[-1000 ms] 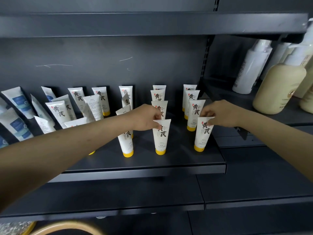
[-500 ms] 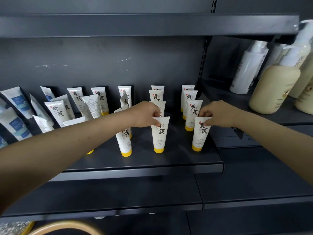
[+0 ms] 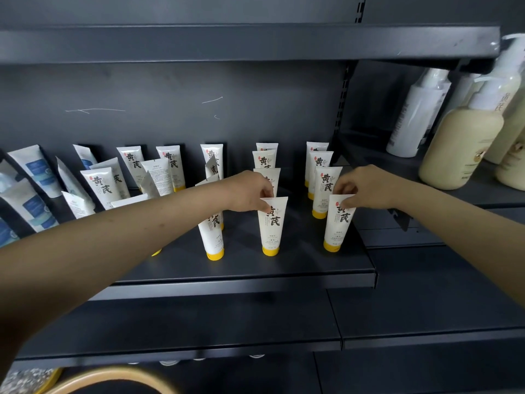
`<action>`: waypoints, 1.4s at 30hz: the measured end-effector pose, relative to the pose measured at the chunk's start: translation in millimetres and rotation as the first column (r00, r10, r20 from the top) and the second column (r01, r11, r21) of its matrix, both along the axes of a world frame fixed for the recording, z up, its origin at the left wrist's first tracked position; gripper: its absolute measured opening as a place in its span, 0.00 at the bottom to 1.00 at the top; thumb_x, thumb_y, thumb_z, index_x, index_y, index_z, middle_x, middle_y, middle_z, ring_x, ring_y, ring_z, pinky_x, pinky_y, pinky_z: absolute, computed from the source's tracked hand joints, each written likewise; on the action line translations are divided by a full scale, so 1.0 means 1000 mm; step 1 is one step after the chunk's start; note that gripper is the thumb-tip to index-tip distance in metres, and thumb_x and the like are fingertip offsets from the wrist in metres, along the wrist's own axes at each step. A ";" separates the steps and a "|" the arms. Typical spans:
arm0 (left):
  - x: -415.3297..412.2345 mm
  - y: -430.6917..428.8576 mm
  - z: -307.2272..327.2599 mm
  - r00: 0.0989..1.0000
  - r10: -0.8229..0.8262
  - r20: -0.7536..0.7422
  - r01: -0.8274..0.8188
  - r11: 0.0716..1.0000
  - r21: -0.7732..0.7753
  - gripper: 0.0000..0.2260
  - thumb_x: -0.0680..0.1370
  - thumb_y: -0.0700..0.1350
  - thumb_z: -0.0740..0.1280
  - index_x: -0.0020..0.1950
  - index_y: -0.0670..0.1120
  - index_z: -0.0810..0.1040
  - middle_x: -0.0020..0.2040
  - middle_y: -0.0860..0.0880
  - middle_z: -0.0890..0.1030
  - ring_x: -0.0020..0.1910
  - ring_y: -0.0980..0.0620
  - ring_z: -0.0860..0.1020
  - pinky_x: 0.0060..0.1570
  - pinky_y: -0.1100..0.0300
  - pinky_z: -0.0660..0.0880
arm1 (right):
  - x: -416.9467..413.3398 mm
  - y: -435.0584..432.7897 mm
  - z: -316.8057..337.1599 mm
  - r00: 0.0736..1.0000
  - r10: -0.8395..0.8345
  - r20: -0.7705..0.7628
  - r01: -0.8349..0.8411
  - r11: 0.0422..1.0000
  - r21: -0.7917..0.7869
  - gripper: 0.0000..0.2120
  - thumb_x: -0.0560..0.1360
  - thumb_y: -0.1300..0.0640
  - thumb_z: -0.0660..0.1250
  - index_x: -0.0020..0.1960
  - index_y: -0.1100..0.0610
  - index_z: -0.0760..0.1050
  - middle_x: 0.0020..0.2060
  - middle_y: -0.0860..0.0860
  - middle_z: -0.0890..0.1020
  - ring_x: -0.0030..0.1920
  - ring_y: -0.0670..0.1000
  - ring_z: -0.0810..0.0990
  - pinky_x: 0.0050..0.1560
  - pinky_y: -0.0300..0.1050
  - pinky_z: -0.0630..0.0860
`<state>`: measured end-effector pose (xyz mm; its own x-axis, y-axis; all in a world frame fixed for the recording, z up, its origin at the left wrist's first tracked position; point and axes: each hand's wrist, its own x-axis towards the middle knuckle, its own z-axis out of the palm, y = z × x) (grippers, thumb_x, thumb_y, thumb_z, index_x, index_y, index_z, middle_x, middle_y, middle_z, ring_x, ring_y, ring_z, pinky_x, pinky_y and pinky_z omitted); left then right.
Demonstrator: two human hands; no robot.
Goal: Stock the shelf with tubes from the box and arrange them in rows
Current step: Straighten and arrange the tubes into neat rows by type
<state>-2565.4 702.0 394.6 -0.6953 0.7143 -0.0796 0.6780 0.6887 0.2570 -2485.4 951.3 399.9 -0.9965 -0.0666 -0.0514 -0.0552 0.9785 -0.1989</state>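
White tubes with yellow caps stand cap-down in rows on the dark shelf (image 3: 284, 265). My left hand (image 3: 247, 190) pinches the top edge of the front middle tube (image 3: 272, 226). The top of the front right tube (image 3: 338, 223) is pinched by my right hand (image 3: 366, 186). Both tubes stand upright on the shelf. Another front tube (image 3: 212, 237) stands to the left, partly behind my left forearm. More tubes line up behind each of these, toward the back panel.
Leaning white and blue-labelled tubes (image 3: 34, 177) crowd the shelf's left side. Large cream pump bottles (image 3: 460, 143) stand on the neighbouring shelf to the right. A lower shelf (image 3: 199, 331) juts out beneath, and a curved tan rim (image 3: 113, 379) shows at the bottom.
Both hands stay pinching the tops of the same two front tubes. The tubes and hands have hardly shifted; only the camera view moved slightly.
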 end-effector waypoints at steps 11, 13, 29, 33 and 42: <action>-0.025 -0.085 0.054 0.997 0.071 -0.009 -0.069 0.989 0.127 0.12 0.74 0.45 0.71 0.57 0.48 0.79 0.54 0.50 0.82 0.54 0.52 0.79 0.58 0.59 0.74 | -0.009 -0.067 0.034 0.987 0.124 -0.100 -0.137 0.982 -0.129 0.11 0.72 0.54 0.71 0.54 0.52 0.78 0.51 0.46 0.82 0.52 0.42 0.78 0.54 0.37 0.74; -0.038 -0.105 0.057 0.994 0.112 -0.006 -0.111 0.986 0.127 0.12 0.74 0.46 0.71 0.57 0.48 0.79 0.55 0.50 0.81 0.54 0.52 0.79 0.60 0.58 0.73 | -0.012 -0.090 0.037 0.982 0.148 -0.116 -0.163 0.978 -0.131 0.12 0.72 0.54 0.72 0.55 0.52 0.79 0.51 0.45 0.82 0.52 0.41 0.78 0.56 0.38 0.75; -0.101 -0.123 0.014 0.984 -0.122 0.128 0.118 0.992 0.040 0.20 0.76 0.46 0.69 0.67 0.49 0.72 0.55 0.52 0.79 0.52 0.52 0.78 0.51 0.61 0.75 | -0.053 -0.213 0.018 0.964 0.264 -0.021 -0.265 0.958 -0.106 0.17 0.71 0.50 0.71 0.60 0.46 0.76 0.51 0.37 0.76 0.53 0.43 0.76 0.50 0.33 0.74; -0.109 -0.122 0.011 0.974 -0.144 0.173 0.131 0.988 0.081 0.20 0.75 0.42 0.70 0.66 0.48 0.71 0.54 0.46 0.80 0.46 0.48 0.80 0.49 0.54 0.80 | -0.062 -0.219 0.012 0.966 0.257 -0.015 -0.257 0.961 -0.105 0.11 0.71 0.53 0.72 0.53 0.48 0.79 0.43 0.36 0.77 0.48 0.42 0.78 0.49 0.35 0.75; -0.119 -0.119 0.011 0.983 -0.177 0.041 0.176 0.984 0.016 0.19 0.73 0.51 0.72 0.60 0.45 0.78 0.50 0.48 0.82 0.44 0.54 0.78 0.45 0.61 0.73 | -0.071 -0.219 0.006 0.967 0.249 -0.055 -0.249 0.969 0.004 0.06 0.73 0.54 0.70 0.49 0.52 0.80 0.39 0.41 0.76 0.42 0.41 0.76 0.43 0.31 0.71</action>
